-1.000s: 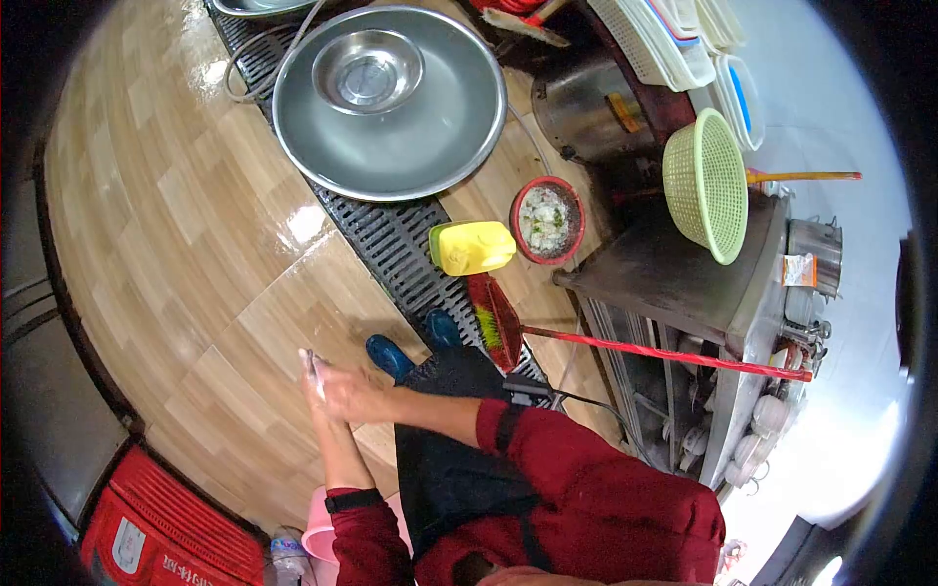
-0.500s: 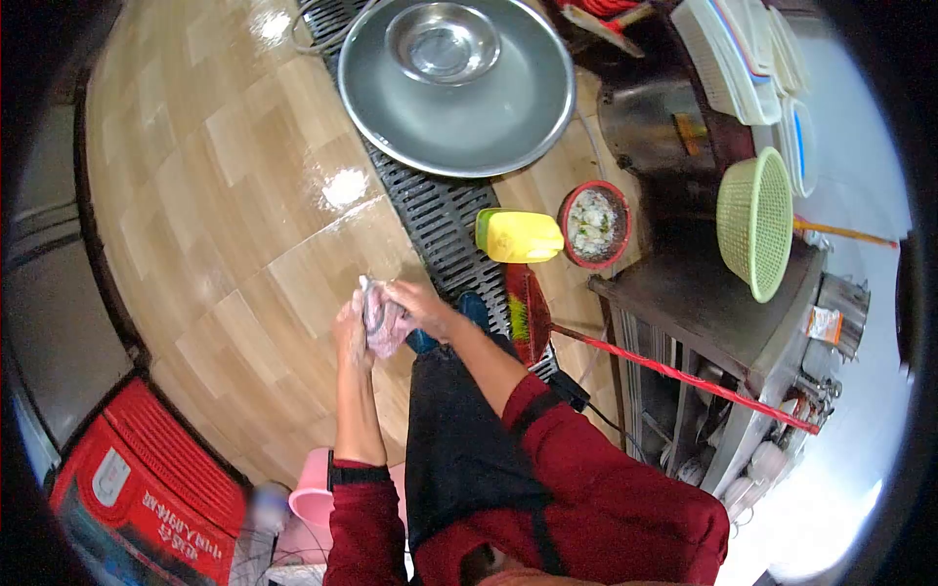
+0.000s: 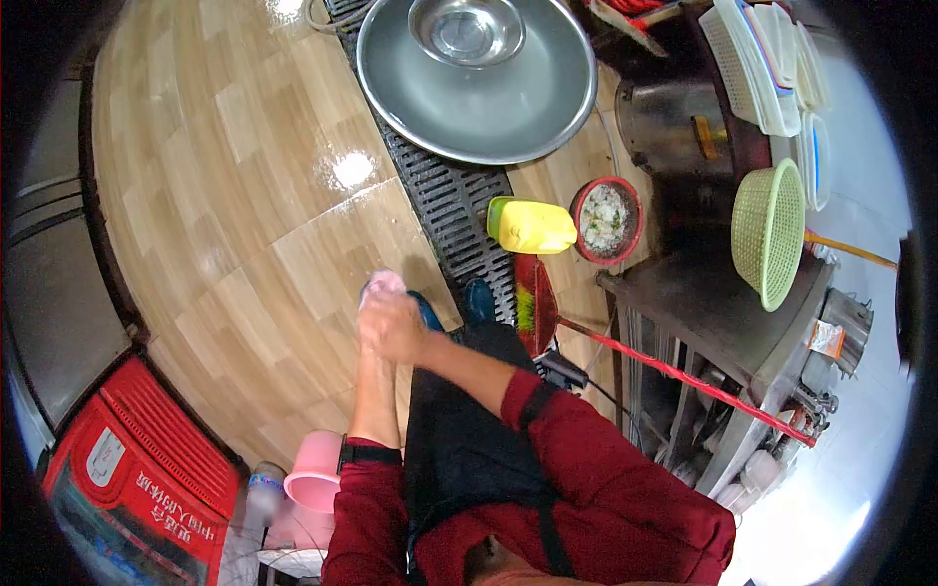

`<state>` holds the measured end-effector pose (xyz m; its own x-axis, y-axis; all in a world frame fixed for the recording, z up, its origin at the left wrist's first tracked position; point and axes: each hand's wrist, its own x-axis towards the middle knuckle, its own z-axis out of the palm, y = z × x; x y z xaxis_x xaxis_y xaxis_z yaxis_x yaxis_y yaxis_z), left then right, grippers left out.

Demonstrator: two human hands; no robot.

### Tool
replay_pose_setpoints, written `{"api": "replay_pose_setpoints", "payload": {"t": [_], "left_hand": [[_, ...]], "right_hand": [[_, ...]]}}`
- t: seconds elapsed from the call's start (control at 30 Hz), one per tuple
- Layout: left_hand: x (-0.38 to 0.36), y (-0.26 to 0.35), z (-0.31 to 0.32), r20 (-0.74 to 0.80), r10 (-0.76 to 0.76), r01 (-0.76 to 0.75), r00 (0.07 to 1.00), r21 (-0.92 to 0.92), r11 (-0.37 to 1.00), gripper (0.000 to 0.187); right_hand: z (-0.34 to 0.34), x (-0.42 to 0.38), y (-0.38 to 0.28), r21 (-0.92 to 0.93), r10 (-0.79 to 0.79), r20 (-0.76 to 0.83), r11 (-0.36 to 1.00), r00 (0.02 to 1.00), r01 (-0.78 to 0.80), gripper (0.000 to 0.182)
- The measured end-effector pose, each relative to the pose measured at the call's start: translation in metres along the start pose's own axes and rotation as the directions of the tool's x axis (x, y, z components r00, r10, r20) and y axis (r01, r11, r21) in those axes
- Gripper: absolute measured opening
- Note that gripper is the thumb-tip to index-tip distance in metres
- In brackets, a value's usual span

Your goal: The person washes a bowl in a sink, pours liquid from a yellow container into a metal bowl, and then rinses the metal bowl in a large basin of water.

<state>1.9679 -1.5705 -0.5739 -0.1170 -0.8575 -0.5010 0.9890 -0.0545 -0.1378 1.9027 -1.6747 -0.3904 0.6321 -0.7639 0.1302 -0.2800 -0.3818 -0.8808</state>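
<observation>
A damp-looking pinkish cloth (image 3: 387, 281) is bunched at the far end of my two hands, above the tiled floor. My left hand (image 3: 367, 330) is closed around the cloth and largely covered by the other hand. Across it lies my right hand (image 3: 399, 328), its curled fingers pressed against the cloth and the left hand; motion blur softens their outline. Both hands are in front of my dark apron (image 3: 469, 430), close to my blue shoes (image 3: 478, 301).
A large metal basin (image 3: 479, 112) holds a smaller bowl (image 3: 467, 34) beside a floor grate (image 3: 445, 200). Nearby are a yellow jug (image 3: 532, 226), a red-rimmed bowl (image 3: 608, 221) with white contents, and a red-handled broom (image 3: 674, 377). A pink bucket (image 3: 315, 479) stands lower left.
My right hand has come leftward over my left hand, and the cloth has been gathered into a tighter bunch, now mostly covered. The view has shifted slightly.
</observation>
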Motion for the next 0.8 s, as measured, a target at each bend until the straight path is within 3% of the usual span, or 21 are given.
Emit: {"api": "replay_pose_setpoints", "payload": {"t": [0.07,0.1,0.17,0.23,0.3,0.33,0.37,0.4,0.43,0.47,0.5,0.53,0.57,0.67,0.7,0.73,0.77,0.8], "left_hand": [[-0.015,-0.024,0.142,-0.379,0.202,-0.077,0.903,0.320,0.944,0.023],[-0.015,-0.028,0.137,-0.445,0.222,-0.011,0.868,0.428,0.904,0.021],[-0.014,-0.029,0.146,-0.457,0.245,-0.004,0.855,0.468,0.884,0.022],[-0.016,-0.025,0.122,-0.477,0.261,0.011,0.839,0.496,0.868,0.023],[-0.012,-0.010,0.049,-0.167,0.139,-0.115,0.976,0.151,0.982,0.028],[-0.016,0.000,0.040,-0.005,0.048,-0.048,0.999,0.073,0.996,0.028],[-0.025,0.007,0.041,0.047,-0.016,0.013,0.999,0.064,0.998,0.027],[-0.029,0.010,0.047,0.064,-0.059,0.055,0.996,0.060,0.997,0.027],[-0.031,0.008,0.052,0.035,-0.067,0.065,0.997,0.065,0.996,0.027],[-0.031,0.002,0.056,-0.046,-0.048,0.052,0.998,0.085,0.995,0.026],[-0.033,-0.009,0.070,-0.229,0.000,0.030,0.973,0.125,0.992,0.026],[-0.034,-0.024,0.091,-0.439,0.054,0.020,0.897,0.163,0.986,0.026],[-0.036,-0.033,0.110,-0.510,0.066,0.027,0.858,0.174,0.984,0.026],[-0.035,-0.043,0.144,-0.500,-0.008,0.117,0.866,0.187,0.975,0.022],[-0.032,-0.033,0.149,-0.049,-0.193,0.199,0.980,0.174,0.964,0.022],[-0.032,-0.035,0.155,-0.047,-0.182,0.187,0.982,0.166,0.968,0.022],[-0.029,-0.036,0.161,-0.334,-0.016,0.175,0.942,0.451,0.875,0.022],[-0.025,-0.037,0.180,-0.530,0.224,0.250,0.817,0.678,0.691,0.022]], "right_hand": [[0.014,0.010,0.036,-0.305,0.431,-0.003,0.859,0.902,-0.411,0.011],[0.009,0.021,0.042,-0.302,0.430,-0.002,0.861,0.903,-0.410,0.011],[-0.005,0.035,0.049,-0.220,0.569,-0.180,0.772,0.802,-0.597,0.013],[0.001,0.018,0.034,-0.128,0.521,-0.092,0.839,0.848,-0.529,0.013],[0.010,-0.003,0.005,0.054,0.436,0.034,0.898,0.899,-0.438,0.012],[0.013,-0.012,-0.015,0.135,0.422,0.077,0.893,0.903,-0.429,0.012],[0.012,-0.016,-0.026,0.133,0.423,0.078,0.893,0.903,-0.429,0.012],[0.010,-0.018,-0.034,0.073,0.312,0.089,0.945,0.946,-0.318,0.012],[0.009,-0.018,-0.036,0.015,0.198,0.108,0.980,0.974,-0.201,0.012],[0.017,-0.017,-0.021,-0.056,0.271,0.043,0.962,0.962,-0.268,0.011],[0.026,-0.012,-0.002,-0.117,0.340,-0.026,0.933,0.940,-0.341,0.010],[0.009,0.009,0.014,-0.262,0.465,0.051,0.860,0.884,-0.437,0.012],[0.015,0.015,0.037,-0.130,0.620,-0.110,0.766,0.777,-0.630,0.016],[0.004,0.012,0.074,-0.250,0.677,-0.061,0.701,0.734,-0.667,0.019],[0.001,0.006,0.081,0.007,0.747,0.030,0.664,0.664,-0.748,0.024],[0.000,0.002,0.087,0.253,0.784,0.142,0.562,0.605,-0.788,0.029],[-0.002,-0.003,0.093,0.246,0.781,0.148,0.565,0.607,-0.787,0.029],[-0.013,0.000,0.086,0.414,0.757,0.327,0.423,0.566,-0.806,0.027]]}}
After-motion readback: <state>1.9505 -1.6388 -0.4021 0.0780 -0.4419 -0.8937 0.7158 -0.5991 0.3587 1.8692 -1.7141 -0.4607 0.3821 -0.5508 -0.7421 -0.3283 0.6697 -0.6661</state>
